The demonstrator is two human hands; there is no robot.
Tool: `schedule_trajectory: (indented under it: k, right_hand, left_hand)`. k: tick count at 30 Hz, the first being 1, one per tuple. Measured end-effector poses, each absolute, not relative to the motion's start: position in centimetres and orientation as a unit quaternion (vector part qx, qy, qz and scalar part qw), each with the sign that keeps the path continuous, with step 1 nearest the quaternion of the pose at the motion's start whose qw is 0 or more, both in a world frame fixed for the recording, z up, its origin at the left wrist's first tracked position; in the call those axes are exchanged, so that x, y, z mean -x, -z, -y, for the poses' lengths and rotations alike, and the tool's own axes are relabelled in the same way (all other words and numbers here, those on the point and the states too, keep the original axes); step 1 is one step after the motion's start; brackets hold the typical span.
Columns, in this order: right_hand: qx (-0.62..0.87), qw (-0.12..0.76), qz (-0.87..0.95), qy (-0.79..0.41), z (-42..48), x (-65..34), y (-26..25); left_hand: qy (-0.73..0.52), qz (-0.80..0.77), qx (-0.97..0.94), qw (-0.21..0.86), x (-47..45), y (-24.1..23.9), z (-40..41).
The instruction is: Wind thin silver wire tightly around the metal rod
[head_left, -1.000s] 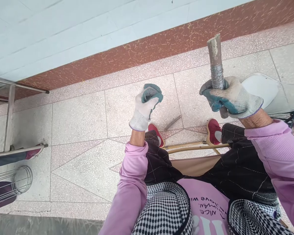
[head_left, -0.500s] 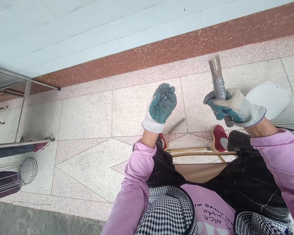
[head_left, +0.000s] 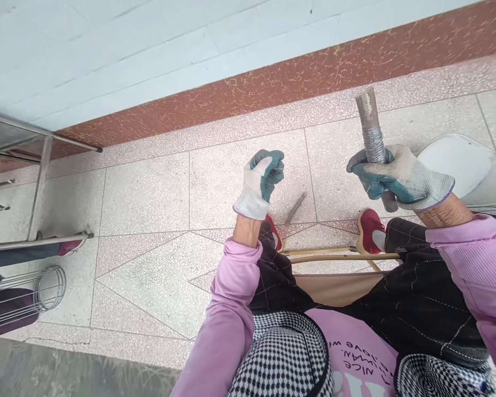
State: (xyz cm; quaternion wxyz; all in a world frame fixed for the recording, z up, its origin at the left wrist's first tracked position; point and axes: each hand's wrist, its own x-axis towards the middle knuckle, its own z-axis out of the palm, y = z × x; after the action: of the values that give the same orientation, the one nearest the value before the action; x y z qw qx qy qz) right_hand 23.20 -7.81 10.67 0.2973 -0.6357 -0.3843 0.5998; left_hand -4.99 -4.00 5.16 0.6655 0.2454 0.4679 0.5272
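My right hand (head_left: 400,176), in a white glove with a teal palm, grips a short brown stick (head_left: 367,110). Silvery thin wire (head_left: 374,144) is wound in a tight band around the stick, just above my thumb. The stick's lower end pokes out beneath the fingers. To the left, my left hand (head_left: 261,179), gloved the same way, is held up apart from the stick with its fingers curled closed. A faint, fine strand of wire shows at its fingertips; its full run is too thin to follow.
A loose dark stick (head_left: 296,208) lies on the tiled floor near my red shoe (head_left: 371,229). A white rounded object (head_left: 457,165) stands at right. A metal frame (head_left: 41,182), a wire rack (head_left: 52,289) and another person's leg (head_left: 28,251) are at left.
My left hand has turned from palm showing to side on, moving slightly left and down. The right hand with the stick has shifted a little to the right.
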Motion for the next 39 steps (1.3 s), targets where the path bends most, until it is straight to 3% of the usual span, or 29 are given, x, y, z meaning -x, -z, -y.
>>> schedule_trajectory:
  k: [8,18,39]
  right_hand:
    - [0.612,0.298,0.384,-0.624,7.6,-23.6,-9.9]
    - [0.613,0.277,0.394,-0.626,7.5,-24.2,-9.3]
    - [0.565,0.367,0.351,-0.650,7.2,-24.7,-9.9]
  left_hand:
    - [-0.463,-0.444,-0.116,0.758,4.1,-6.4,3.9]
    - [-0.511,-0.512,-0.275,0.633,4.3,-6.5,4.2]
    - [-0.401,-0.537,-0.436,0.601,6.1,-6.6,4.8]
